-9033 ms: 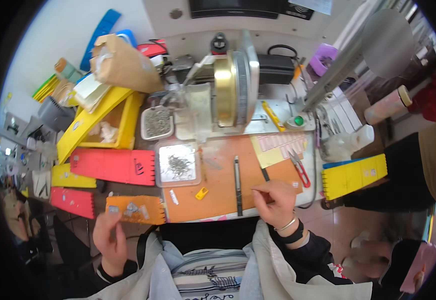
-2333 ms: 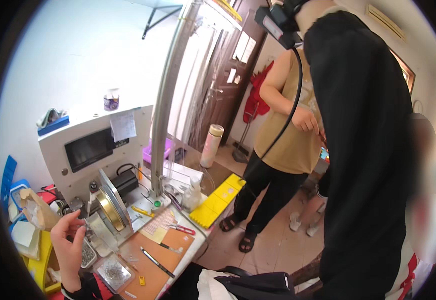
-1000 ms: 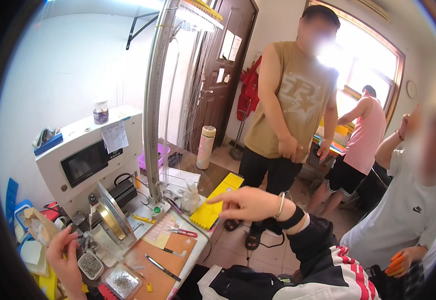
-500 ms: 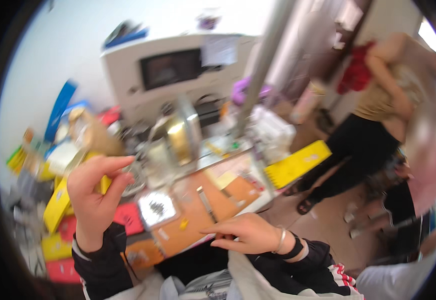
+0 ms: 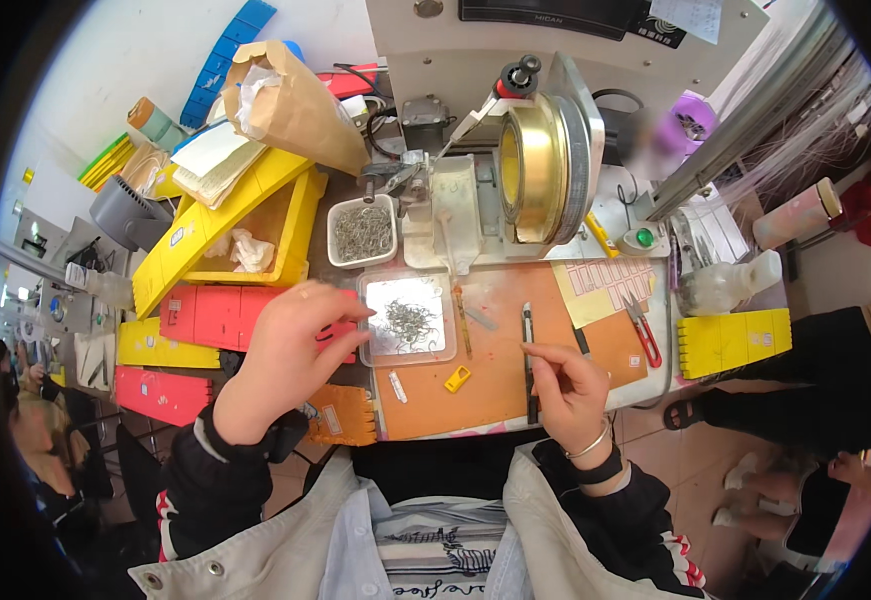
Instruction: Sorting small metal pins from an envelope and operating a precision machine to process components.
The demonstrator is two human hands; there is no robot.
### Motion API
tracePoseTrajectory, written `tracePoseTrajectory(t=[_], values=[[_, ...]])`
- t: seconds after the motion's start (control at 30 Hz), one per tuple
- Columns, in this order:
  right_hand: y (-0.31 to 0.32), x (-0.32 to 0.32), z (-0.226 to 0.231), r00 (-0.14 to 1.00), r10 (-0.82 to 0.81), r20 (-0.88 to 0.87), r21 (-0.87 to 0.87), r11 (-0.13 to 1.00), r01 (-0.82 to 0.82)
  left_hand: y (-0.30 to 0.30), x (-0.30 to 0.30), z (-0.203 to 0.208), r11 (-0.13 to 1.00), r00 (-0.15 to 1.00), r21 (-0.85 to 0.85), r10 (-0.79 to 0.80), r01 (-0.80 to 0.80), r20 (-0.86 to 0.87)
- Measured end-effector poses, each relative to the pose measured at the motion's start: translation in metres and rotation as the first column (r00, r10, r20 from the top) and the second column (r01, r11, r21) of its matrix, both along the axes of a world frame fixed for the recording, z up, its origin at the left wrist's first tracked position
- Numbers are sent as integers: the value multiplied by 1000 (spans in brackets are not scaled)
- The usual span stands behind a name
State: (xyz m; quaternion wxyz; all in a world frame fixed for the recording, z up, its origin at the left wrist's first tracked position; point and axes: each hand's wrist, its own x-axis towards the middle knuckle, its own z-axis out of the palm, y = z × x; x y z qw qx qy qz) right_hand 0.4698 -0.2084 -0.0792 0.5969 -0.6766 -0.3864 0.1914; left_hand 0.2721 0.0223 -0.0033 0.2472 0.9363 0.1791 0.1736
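Observation:
My left hand [image 5: 281,355] hovers at the left side of a clear plastic box [image 5: 447,345]. Its thumb and index fingertip are apart, with nothing visible between them. Inside the box lies a loose pile of small thin metal pieces [image 5: 408,322] on a white bottom. My right hand [image 5: 571,388] is over the front of the orange work mat [image 5: 426,408], close to a slim dark-handled tool [image 5: 529,335]. Its index finger points left, the thumb just below and slightly apart, the other fingers curled. I make out nothing in it.
Behind the box stand a white tub [image 5: 363,234] of metal bits and a machine with a gold tape reel [image 5: 536,175]. Red-handled scissors [image 5: 643,330] and a yellow clip-like piece [image 5: 458,378] lie on the mat. Yellow bins [image 5: 301,235] crowd the left. A person [image 5: 806,350] stands at right.
My view has swung right and down onto the bench and is sharper. My left hand is now beside the clear box; my right hand is over the mat's front, fingers nearer together.

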Motion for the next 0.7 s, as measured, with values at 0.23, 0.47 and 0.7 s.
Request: tracePoseTrajectory(t=[0.23,0.47,0.7], values=[[-1,4,-11,994,-44,-101,77,996,52,0,52,-13,996,987,81,-8,22,-163],[-1,12,-10,998,-12,-69,86,996,18,7,62,-40,988,993,135,89,-77,-81],[-2,12,-10,992,45,-116,75,997,-36,-1,68,-39,986,978,133,125,-104,-164]])
